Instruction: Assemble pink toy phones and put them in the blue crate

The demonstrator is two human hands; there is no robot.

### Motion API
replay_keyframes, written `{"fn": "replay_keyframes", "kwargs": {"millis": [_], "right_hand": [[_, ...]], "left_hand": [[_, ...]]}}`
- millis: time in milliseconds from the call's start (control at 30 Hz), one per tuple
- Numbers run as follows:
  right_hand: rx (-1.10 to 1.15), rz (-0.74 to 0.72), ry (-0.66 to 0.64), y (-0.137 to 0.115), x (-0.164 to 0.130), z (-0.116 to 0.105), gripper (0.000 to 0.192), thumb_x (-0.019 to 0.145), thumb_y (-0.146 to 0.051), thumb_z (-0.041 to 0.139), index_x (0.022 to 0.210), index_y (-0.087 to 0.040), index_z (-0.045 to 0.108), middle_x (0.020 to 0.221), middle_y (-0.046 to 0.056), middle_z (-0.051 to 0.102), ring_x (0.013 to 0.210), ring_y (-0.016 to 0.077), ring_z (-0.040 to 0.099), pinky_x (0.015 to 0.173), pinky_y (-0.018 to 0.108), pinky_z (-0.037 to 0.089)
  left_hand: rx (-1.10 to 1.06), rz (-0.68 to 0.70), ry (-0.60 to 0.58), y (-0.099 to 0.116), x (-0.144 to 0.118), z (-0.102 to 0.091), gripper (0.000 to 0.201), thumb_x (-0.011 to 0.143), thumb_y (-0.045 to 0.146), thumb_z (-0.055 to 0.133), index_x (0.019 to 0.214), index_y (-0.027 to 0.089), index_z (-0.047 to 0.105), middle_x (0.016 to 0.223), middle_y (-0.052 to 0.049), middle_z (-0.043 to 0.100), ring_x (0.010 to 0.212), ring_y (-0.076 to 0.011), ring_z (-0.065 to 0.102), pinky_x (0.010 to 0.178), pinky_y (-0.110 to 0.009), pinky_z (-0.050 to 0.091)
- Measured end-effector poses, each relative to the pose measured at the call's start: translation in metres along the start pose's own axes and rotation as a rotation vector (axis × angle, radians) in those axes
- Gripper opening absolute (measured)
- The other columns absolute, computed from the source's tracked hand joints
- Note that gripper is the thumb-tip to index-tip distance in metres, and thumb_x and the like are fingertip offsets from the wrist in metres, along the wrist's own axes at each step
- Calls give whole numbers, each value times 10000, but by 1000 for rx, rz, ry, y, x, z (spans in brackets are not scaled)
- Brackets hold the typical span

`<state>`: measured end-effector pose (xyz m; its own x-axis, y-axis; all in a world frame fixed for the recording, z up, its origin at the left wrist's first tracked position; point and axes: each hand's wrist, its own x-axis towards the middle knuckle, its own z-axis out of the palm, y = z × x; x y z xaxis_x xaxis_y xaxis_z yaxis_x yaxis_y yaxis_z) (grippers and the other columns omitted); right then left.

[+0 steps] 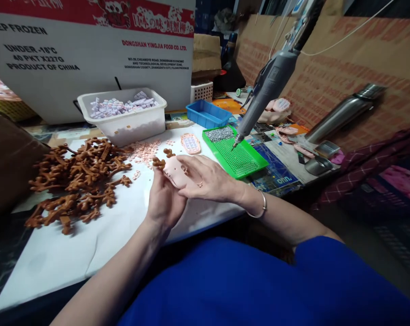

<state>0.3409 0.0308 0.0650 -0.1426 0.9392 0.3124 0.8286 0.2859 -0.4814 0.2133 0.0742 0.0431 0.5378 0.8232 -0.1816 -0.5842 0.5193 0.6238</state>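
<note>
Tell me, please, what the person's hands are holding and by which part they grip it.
Both hands hold a pink plastic shell: the left hand supports its near end from below, and the right hand covers its right side with its fingers.

Left hand (164, 199) cupped upward; right hand (210, 179) laid across it, fingers curled.

Matt pink plastic shell (178, 174), glossy green plastic tray (245, 158) at two o'clock, brown rubbery pieces (79, 181) on white paper (123, 226).

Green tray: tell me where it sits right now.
In the head view the green tray lies right of centre on the table, just beyond the right hand, with the hanging power screwdriver tip over it and the blue bin behind.
</note>
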Motion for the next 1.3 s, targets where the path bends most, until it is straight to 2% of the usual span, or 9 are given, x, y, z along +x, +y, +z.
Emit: {"fn": "replay_keyframes", "kwargs": {"millis": [133, 267, 500, 633, 800, 900, 1000, 1133, 1300], "right_hand": [[40, 55, 5, 2, -19, 4, 666, 799, -434, 725, 1342, -97, 539, 1304, 143, 638, 1170, 247, 603, 1036, 422, 483], [32, 59, 12, 3, -23, 8, 691, 786, -448, 752, 1334, -77, 554, 1284, 150, 652, 1162, 250, 613, 1036, 420, 492], [45, 62, 79, 7, -27, 15, 679, 808, -472, 725, 1327, -66, 562, 1273, 155, 658, 1142, 249, 628, 1027, 409, 511], [-26, 40, 82, 7, -29, 20, 664, 811, -473, 719, 1337, -101, 558, 1254, 144, 661, 1119, 267, 622, 1002, 445, 520], [-68, 5, 99, 8, -31, 26, 699, 828, -518, 691, 1374, -118, 516, 1273, 150, 628, 1125, 281, 589, 1001, 482, 517], [-87, -111, 124, 11, -33, 32, 716, 869, -558, 631, 1412, -121, 469, 1277, 167, 606, 1145, 280, 567, 990, 493, 521], [-156, -269, 221, 13, -35, 38, 667, 918, -534, 572, 1407, -93, 467, 1295, 192, 587, 1170, 282, 551, 984, 474, 525], [-180, -352, 327, 12, -35, 41, 620, 931, -539, 545, 1324, -60, 537, 1237, 219, 610, 1147, 287, 560, 960, 462, 536], [226, -182, 306, 10, -31, 27, 528, 948, -543, 511, 1242, -112, 595, 1094, 132, 674, 1014, 179, 632, 868, 325, 567]], "left_hand": [[-156, -77, 106, -8, -16, 7, 524, 1042, 460, 239, 1221, 187, 648, 1149, -91, 722, 1190, -211, 629, 1121, -390, 423], [-221, -72, 173, -14, -18, 9, 533, 1042, 471, 234, 1262, 196, 635, 1085, -74, 745, 1125, -189, 665, 1116, -354, 426], [-213, -79, 194, -17, -16, 7, 550, 1041, 470, 223, 1321, 194, 608, 1097, -94, 744, 1118, -202, 673, 1103, -376, 443], [-198, -60, 204, -19, -16, 5, 532, 1044, 453, 243, 1254, 180, 648, 1077, -90, 748, 1129, -203, 668, 1108, -377, 442], [-110, 55, 126, -29, -18, -3, 508, 1005, 542, 352, 1141, 199, 701, 1129, -90, 733, 1214, -229, 622, 1109, -389, 448], [-8, 147, 56, -33, -20, -10, 550, 807, 702, 622, 1052, 221, 726, 1161, -83, 721, 1253, -277, 594, 1080, -378, 475], [115, 205, 64, -34, -22, -17, 583, 650, 625, 820, 1074, 239, 711, 1200, -70, 707, 1264, -277, 585, 1054, -343, 489], [207, 294, 78, -35, -25, -24, 471, 720, 495, 825, 1069, 214, 678, 1187, -83, 706, 1186, -242, 637, 994, -305, 520], [327, 422, -16, -40, -31, -42, 318, 860, 449, 706, 1120, 289, 614, 1081, -27, 719, 871, -170, 718, 749, -272, 586]]}}
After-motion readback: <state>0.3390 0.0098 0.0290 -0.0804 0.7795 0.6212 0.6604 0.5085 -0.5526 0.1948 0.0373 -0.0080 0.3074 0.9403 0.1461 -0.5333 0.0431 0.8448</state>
